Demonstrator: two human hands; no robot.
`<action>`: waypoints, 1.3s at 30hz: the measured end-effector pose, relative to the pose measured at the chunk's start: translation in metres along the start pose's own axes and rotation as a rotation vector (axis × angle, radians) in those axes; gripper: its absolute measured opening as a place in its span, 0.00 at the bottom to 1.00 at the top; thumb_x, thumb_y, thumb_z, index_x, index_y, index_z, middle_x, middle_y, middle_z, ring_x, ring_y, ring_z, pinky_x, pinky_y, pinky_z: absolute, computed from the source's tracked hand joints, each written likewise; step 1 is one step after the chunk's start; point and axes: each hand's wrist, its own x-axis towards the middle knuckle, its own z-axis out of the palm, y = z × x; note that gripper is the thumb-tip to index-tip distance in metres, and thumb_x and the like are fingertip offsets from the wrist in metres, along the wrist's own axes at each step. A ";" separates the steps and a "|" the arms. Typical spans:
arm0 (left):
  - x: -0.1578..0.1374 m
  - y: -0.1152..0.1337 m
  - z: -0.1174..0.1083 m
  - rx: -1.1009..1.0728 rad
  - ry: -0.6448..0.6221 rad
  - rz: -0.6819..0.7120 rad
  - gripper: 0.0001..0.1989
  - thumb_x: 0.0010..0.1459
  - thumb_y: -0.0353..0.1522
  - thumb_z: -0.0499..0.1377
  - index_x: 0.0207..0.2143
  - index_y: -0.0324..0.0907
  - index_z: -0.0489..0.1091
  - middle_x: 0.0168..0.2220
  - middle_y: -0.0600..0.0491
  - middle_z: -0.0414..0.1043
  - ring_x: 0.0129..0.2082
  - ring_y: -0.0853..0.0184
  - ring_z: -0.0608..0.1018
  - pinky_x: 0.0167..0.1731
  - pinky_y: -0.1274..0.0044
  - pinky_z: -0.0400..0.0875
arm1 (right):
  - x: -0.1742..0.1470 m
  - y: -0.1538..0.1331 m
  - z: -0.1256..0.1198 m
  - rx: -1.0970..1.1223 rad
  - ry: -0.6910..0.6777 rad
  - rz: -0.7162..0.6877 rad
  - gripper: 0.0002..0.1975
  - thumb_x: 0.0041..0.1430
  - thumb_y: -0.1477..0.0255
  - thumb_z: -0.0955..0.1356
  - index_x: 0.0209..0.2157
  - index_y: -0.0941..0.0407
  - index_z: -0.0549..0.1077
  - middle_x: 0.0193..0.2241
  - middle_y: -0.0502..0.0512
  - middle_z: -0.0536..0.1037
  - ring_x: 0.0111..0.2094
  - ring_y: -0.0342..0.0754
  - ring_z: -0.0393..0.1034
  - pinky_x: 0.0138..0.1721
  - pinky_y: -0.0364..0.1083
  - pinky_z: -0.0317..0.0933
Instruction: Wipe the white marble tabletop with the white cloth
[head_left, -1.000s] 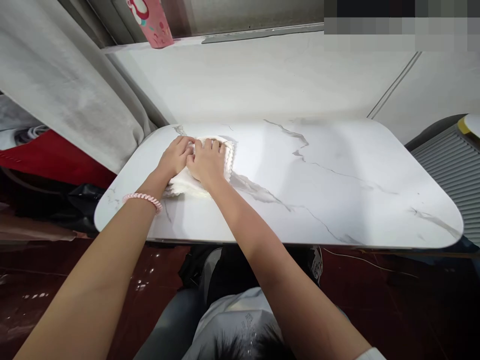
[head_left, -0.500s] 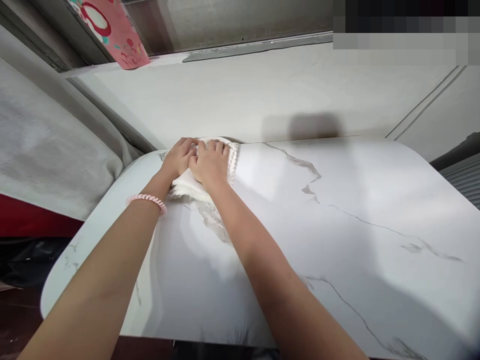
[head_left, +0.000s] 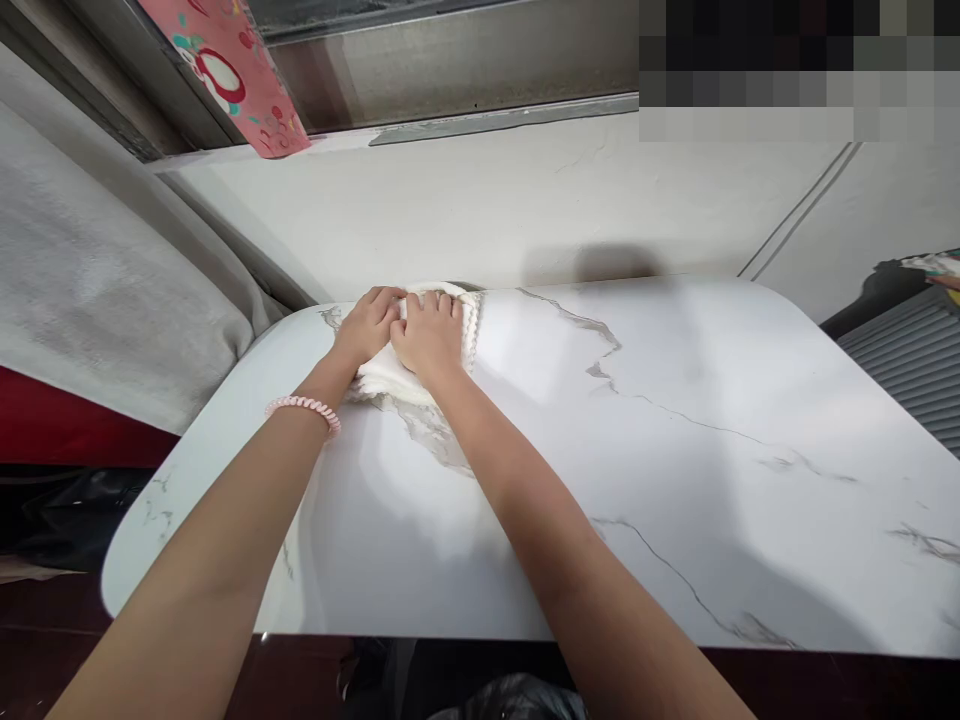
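A pale wall [head_left: 450, 220] backs the scene, its foot meeting the far edge of a white, rounded table [head_left: 660, 470] veined in grey; from where I stand in the room, a grey curtain [head_left: 90, 250] hangs beside the table's left end. The person's right arm [head_left: 555, 530] and left arm [head_left: 202, 540] reach over the near edge and converge left of the table's centre. A pink patterned packet [head_left: 247, 90] stands at the wall's top, at upper left. The white cloth [head_left: 390, 380] lies folded on the far left part of the table, close to the wall. Its visible span runs aslant, from near left to far right; the scalloped right edge points away from the person, toward the wall. The hands cover so much of it that I cannot settle its true long axis. The right hand [head_left: 431, 340] rests palm down on the cloth, unclenched, fingers lightly spread toward the far edge. The left hand [head_left: 367, 330], just beside it, lies over the cloth's left side, fingers together and slanting inward; whether they pinch the fabric I cannot tell. A pink coiled bracelet [head_left: 307, 404] circles the left wrist.
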 end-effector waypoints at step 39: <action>-0.116 0.175 0.006 -0.035 0.094 -0.182 0.16 0.64 0.28 0.46 0.50 0.41 0.67 0.52 0.41 0.67 0.54 0.52 0.69 0.49 0.62 0.68 | -0.142 0.040 -0.089 -0.149 -0.060 -0.030 0.15 0.65 0.70 0.59 0.49 0.56 0.70 0.53 0.63 0.71 0.54 0.59 0.61 0.56 0.55 0.53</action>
